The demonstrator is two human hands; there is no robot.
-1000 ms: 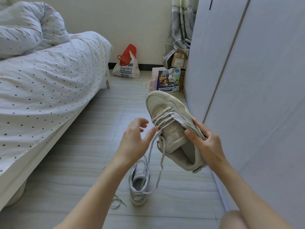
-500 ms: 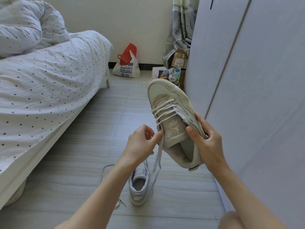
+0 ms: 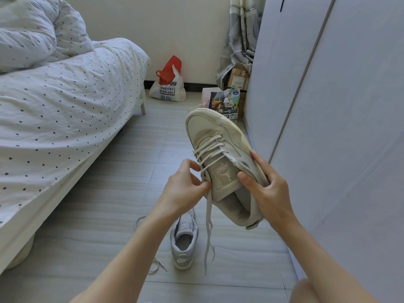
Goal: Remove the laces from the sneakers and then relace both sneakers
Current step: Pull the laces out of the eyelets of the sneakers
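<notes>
A beige sneaker point(image 3: 220, 149) is held in the air, toe pointing away, with its lace point(image 3: 208, 217) still threaded across the upper rows. My right hand point(image 3: 265, 189) grips the sneaker at its collar, thumb on the tongue. At the sneaker's left eyelets my left hand point(image 3: 185, 189) pinches the lace, whose loose ends hang down towards the floor. A second, grey sneaker point(image 3: 184, 241) stands on the floor below, heel towards me, partly behind my left forearm. Its own loose lace point(image 3: 154, 266) lies on the tiles beside it.
A bed with a dotted white sheet point(image 3: 61, 101) fills the left side. A grey wardrobe point(image 3: 328, 106) stands close on the right. Against the far wall sit a red and white bag point(image 3: 168, 84), a printed paper bag point(image 3: 223, 101) and a cardboard box point(image 3: 238, 76).
My left hand went from open beside the sneaker to pinching the lace at the left eyelets. The sneaker rose a little and tilted more upright in my right hand.
</notes>
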